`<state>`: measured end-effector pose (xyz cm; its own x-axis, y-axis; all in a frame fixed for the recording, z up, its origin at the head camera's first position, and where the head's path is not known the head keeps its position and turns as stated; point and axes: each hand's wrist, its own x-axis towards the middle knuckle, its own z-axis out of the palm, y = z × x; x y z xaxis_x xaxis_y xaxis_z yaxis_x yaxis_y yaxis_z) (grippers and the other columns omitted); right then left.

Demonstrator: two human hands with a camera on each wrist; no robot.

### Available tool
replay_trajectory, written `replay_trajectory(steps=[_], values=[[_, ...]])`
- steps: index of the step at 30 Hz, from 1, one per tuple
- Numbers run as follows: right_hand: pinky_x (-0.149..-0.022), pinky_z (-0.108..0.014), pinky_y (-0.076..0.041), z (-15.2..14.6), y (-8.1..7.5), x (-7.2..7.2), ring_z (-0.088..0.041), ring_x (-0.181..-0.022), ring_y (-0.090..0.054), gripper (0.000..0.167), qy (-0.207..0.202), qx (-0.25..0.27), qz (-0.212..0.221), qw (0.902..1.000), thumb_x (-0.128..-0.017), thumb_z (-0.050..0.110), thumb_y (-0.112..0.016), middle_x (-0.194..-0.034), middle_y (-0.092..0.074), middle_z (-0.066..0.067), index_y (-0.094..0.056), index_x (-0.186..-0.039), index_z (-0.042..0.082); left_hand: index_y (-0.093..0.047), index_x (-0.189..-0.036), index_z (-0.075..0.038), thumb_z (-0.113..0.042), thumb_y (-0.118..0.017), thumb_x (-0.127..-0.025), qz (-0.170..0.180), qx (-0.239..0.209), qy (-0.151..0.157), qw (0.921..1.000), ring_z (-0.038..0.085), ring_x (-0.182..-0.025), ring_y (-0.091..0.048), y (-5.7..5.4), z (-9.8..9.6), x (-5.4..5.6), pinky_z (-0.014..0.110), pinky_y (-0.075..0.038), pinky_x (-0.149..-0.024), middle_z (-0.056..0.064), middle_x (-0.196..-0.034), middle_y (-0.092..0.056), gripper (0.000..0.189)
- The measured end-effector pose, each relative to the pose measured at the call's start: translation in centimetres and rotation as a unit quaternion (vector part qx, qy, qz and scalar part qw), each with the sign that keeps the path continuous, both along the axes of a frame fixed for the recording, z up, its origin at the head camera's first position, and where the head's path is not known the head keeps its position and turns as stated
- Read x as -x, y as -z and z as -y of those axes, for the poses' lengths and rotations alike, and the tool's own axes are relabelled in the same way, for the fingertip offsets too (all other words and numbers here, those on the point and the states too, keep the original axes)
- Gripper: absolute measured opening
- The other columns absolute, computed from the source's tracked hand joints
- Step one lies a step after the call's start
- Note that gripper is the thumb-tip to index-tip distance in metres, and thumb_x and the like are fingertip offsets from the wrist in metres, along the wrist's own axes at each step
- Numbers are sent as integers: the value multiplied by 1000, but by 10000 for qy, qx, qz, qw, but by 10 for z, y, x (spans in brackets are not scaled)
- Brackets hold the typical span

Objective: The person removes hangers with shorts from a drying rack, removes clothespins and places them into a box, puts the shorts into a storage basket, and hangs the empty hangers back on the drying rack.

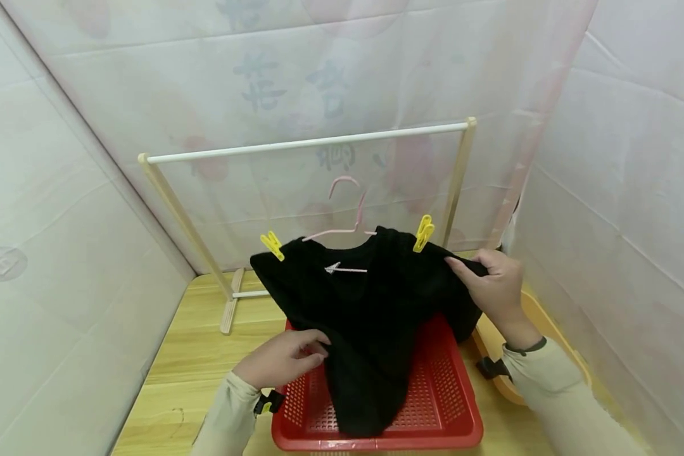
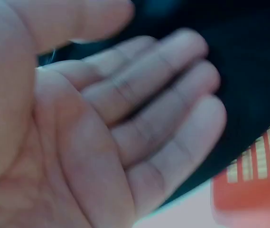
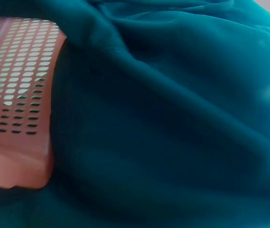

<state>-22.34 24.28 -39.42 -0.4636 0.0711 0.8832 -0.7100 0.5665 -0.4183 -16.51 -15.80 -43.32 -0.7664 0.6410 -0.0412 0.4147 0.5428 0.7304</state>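
Note:
A black shirt [image 1: 370, 329] hangs on a pink hanger [image 1: 358, 215], its lower part draped over a red basket [image 1: 376, 443]. Yellow clothespins clip both shoulders, one clothespin [image 1: 272, 246] at left and another clothespin [image 1: 424, 233] at right. My right hand [image 1: 498, 288] pinches the shirt's right sleeve between thumb and fingers; the right wrist view shows mostly cloth [image 3: 172, 118]. At the shirt's left side is my left hand [image 1: 287, 358], fingers loosely bent. In the left wrist view its palm and relaxed fingers [image 2: 187, 128] show nothing held; whether they touch the cloth is unclear.
Behind the shirt stands a rack with a white rail [image 1: 308, 144] and wooden posts. A yellow-orange tray [image 1: 553, 326] sits on the wooden table [image 1: 177, 373], right of the basket. Pale curtains [image 1: 621, 190] surround the table at the back and sides.

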Motion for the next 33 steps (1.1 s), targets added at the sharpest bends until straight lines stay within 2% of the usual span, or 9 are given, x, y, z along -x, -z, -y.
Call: replay_trajectory(steps=[6, 8, 11, 14, 19, 22, 26, 28, 33], values=[[-54, -15, -21, -5, 12, -1, 1, -56, -26, 69, 61, -579, -247, 9980, -91, 62, -71, -53, -32, 6, -45, -52, 11, -71, -106, -16, -17, -62, -104, -742, -263, -1518, 9853, 12, -73, -63, 1, 29, 5, 29, -51, -65, -4, -88, -71, 10], [-54, -14, -21, -7, 15, -1, 1, -56, -26, 69, -1, -565, -223, 9982, -90, 64, -69, -54, -32, 6, -45, -53, 12, -70, -100, -15, -17, -63, -103, -1263, -526, -2236, 9650, 13, -65, -56, 0, 36, 7, 30, -46, -60, -5, -80, -64, 8], [-55, -15, -22, -11, 19, -2, 3, -58, -27, 65, -115, -526, -128, 9985, -90, 55, -76, -53, -34, 4, -46, -53, 11, -68, -109, -7, -15, -68, -100, -2190, -756, -3201, 9186, 22, -71, -49, 0, 41, 11, 37, -41, -69, 4, -82, -55, 12], [-54, -15, -22, -12, 19, -5, 6, -59, -28, 52, -266, -507, 57, 9983, -82, 26, -87, -54, -35, 3, -46, -54, 12, -62, -126, -1, -15, -71, -98, -2757, -708, -3577, 8894, 33, -92, -49, 1, 43, 16, 47, -39, -82, 15, -99, -55, 33], [-52, -17, -21, -6, 12, -17, 9, -61, -26, 46, -501, -467, 356, 9970, -63, -10, -84, -55, -33, 1, -45, -55, 10, -65, -124, -2, -19, -67, -101, -2993, -105, -2811, 9117, 40, -117, -53, 2, 41, 21, 58, -42, -98, 18, -120, -63, 28], [-52, -18, -22, -2, 10, -22, 8, -61, -25, 46, -535, -473, 398, 9967, -64, -11, -84, -55, -33, -1, -44, -56, 10, -66, -100, -8, -18, -66, -102, -3168, 145, -2376, 9182, 30, -98, -59, 2, 39, 24, 49, -47, -86, 9, -100, -65, 10], [-53, -17, -22, -9, 22, -14, 8, -61, -26, 46, -480, -531, 450, 9964, -69, -3, -87, -55, -34, -2, -45, -56, 10, -53, -85, -14, -12, -68, -101, -3371, 27, -2192, 9156, 18, -76, -46, 5, 35, 27, 38, -39, -70, -1, -81, -50, 22], [-54, -16, -22, -14, 31, -7, 6, -60, -27, 47, -412, -550, 485, 9965, -72, 3, -89, -55, -34, -1, -45, -57, 11, -53, -86, -14, -12, -68, -101, -3282, -114, -2163, 9194, 16, -76, -43, 7, 34, 29, 37, -38, -70, -2, -81, -48, 21], [-52, -16, -24, -23, 38, 1, 2, -57, -31, 46, -186, -802, 610, 9947, -74, 14, -91, -57, -39, 5, -48, -59, 18, -61, -97, -15, -18, -67, -102, -2356, -326, -2071, 9490, 16, -89, -56, 12, 31, 28, 41, -47, -78, -3, -92, -58, 9]])
